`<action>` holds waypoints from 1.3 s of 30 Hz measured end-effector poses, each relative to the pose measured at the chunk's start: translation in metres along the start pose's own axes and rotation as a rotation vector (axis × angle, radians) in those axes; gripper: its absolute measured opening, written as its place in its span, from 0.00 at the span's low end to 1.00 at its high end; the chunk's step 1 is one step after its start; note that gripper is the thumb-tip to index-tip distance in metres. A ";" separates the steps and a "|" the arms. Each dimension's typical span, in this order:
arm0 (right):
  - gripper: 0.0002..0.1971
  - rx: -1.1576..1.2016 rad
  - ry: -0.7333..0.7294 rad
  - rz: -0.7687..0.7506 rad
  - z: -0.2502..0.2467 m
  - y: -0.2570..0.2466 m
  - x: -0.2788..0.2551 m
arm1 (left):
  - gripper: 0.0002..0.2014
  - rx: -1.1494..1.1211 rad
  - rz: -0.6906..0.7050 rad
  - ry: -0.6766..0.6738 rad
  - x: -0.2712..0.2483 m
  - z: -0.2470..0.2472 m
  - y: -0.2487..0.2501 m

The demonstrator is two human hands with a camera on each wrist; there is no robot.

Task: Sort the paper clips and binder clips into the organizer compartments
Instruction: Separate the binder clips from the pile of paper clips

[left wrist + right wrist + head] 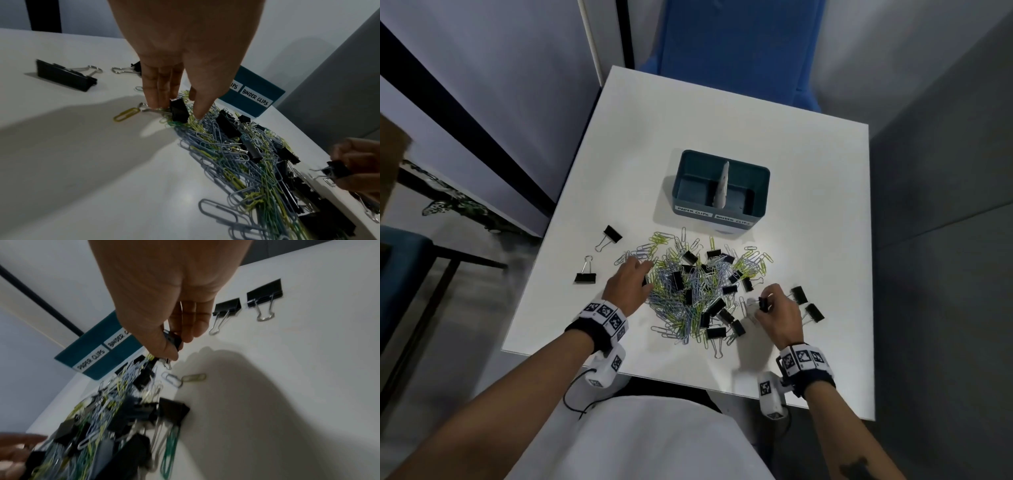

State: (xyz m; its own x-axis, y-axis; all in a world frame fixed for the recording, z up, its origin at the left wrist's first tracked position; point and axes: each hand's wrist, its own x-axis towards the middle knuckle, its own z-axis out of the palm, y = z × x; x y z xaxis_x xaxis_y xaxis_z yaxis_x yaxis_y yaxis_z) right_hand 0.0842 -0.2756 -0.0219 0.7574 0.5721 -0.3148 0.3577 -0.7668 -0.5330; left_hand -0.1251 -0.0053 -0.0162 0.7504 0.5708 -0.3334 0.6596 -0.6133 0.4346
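A teal organizer (759, 185) stands at the table's middle, its two compartments labelled PAPER CLIPS on the left and BINDER CLIPS on the right (257, 97). In front of it lies a mixed pile (698, 291) of blue and yellow-green paper clips and black binder clips. My left hand (645, 274) reaches down at the pile's left edge. Its straight fingers (158, 97) touch a black binder clip (180, 113), the thumb a little apart on the other side. My right hand (765, 301) is at the pile's right edge and pinches a small black binder clip (173, 340).
Two loose binder clips (612, 234) (585, 275) lie left of the pile, and two more (799, 294) (814, 312) lie right of my right hand. A blue chair (739, 44) stands beyond the white table (808, 205). The table's near edge is just behind my wrists.
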 end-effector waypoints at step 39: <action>0.24 -0.189 -0.017 -0.083 0.014 -0.010 0.011 | 0.15 0.109 0.250 0.068 -0.016 0.005 0.015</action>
State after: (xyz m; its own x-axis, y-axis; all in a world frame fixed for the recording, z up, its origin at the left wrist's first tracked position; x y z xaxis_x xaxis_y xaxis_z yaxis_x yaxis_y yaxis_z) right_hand 0.0814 -0.2572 -0.0309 0.7127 0.6387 -0.2899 0.5154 -0.7572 -0.4013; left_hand -0.1270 -0.0268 -0.0086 0.8883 0.4270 -0.1689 0.4576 -0.7927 0.4029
